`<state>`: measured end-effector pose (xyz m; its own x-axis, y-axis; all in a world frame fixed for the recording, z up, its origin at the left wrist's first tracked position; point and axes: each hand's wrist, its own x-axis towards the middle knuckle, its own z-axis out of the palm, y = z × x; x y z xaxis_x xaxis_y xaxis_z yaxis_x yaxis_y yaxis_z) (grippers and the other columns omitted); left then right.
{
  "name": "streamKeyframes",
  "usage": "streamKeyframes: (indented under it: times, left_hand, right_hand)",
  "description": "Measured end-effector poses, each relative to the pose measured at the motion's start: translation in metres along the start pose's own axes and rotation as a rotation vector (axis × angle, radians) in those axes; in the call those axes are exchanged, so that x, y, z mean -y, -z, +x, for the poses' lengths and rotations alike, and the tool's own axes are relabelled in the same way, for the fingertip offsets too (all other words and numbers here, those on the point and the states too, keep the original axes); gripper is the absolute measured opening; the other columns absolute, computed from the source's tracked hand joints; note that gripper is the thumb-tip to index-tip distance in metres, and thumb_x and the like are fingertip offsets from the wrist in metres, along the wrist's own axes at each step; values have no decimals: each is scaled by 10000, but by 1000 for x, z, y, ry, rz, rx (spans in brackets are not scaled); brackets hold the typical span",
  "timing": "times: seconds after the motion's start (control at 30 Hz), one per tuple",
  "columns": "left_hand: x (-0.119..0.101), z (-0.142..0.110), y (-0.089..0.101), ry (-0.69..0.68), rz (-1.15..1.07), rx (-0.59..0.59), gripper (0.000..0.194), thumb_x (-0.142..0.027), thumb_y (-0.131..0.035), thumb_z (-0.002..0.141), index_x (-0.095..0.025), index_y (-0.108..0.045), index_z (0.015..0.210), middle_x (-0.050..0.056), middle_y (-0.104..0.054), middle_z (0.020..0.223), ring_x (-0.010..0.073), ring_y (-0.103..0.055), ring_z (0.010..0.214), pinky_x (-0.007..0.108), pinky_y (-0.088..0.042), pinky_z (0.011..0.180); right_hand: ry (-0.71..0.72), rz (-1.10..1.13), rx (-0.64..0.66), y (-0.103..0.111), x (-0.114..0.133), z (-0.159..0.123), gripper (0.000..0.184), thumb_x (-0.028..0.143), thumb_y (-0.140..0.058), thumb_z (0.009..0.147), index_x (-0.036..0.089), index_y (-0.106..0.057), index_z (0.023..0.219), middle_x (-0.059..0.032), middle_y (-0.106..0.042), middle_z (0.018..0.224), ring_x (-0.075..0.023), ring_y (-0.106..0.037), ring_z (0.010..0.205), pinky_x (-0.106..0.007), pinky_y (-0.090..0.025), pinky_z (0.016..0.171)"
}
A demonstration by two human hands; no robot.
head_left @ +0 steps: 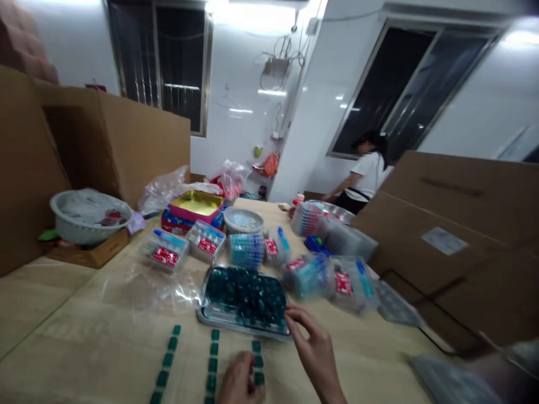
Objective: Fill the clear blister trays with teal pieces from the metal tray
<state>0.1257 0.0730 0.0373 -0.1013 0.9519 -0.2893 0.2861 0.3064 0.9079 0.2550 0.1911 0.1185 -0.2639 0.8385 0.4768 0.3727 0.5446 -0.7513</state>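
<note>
A clear plastic tray [223, 322] stands in front of me, heaped with shiny dark green square pieces [248, 292]. Nearer to me, more of these pieces lie on the table in three columns: left [167, 360], middle [213, 365] and right [256, 346]. My left hand [239, 380] is at the right column, its fingers curled together on a green square piece; the fingertips are partly hidden and blurred. At the tray's right edge, my right hand [312, 343] has thumb and index finger pinched together. What lies between those fingertips is too small to make out.
Clear boxes with red packets and blue pens [166, 252] stand behind the tray, beside stacked blue containers [246, 251]. A white basket [90, 216] is at left. Large cardboard boxes flank the table, left [143, 146] and right [463, 224]. A person [360, 177] is beyond the table.
</note>
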Motion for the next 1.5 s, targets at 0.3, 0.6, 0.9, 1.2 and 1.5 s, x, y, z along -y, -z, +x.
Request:
streamKeyframes:
  times: [0.3,0.6,0.9,1.2,1.5]
  left_hand:
    - [-8,0,2,-67,150,-142,229,-95,-520,670,-165,-517,888,17,-531,839,129,-528,697,229,-431,678]
    - [-4,4,-1,-83,141,-171,221,-87,-526,655,-180,-505,854,-10,-509,789,106,-505,628,216,-426,642]
    - [-2,6,-3,-95,138,-188,191,-101,-512,662,-172,-500,839,-19,-491,759,99,-491,598,212,-416,608]
    - [-7,2,4,-145,-79,-253,72,-152,-506,702,-174,-511,770,-18,-548,677,111,-531,597,209,-421,564]
    - [-22,-14,0,-133,-259,-187,164,-124,-563,623,-127,-626,775,29,-635,705,137,-591,651,227,-461,604]
  right_hand:
    - [-122,-249,281,-27,-61,-4,165,181,-502,739,165,-649,813,-70,-677,811,-216,-629,767,-301,-470,710]
    - [-11,-605,297,-46,-64,-5,156,101,-509,753,166,-617,844,-75,-642,885,-207,-574,879,-270,-378,780]
    - [-41,-594,230,-56,-60,-8,128,87,-488,726,179,-576,740,-37,-634,762,-181,-576,793,-265,-333,730]
    - [-348,255,259,-22,-34,-36,56,226,-564,673,178,-556,701,1,-590,653,-155,-551,619,-243,-416,585]
    - [-542,597,406,-15,-16,-91,190,315,-704,658,151,-615,697,4,-595,624,-119,-496,571,-229,-377,552]
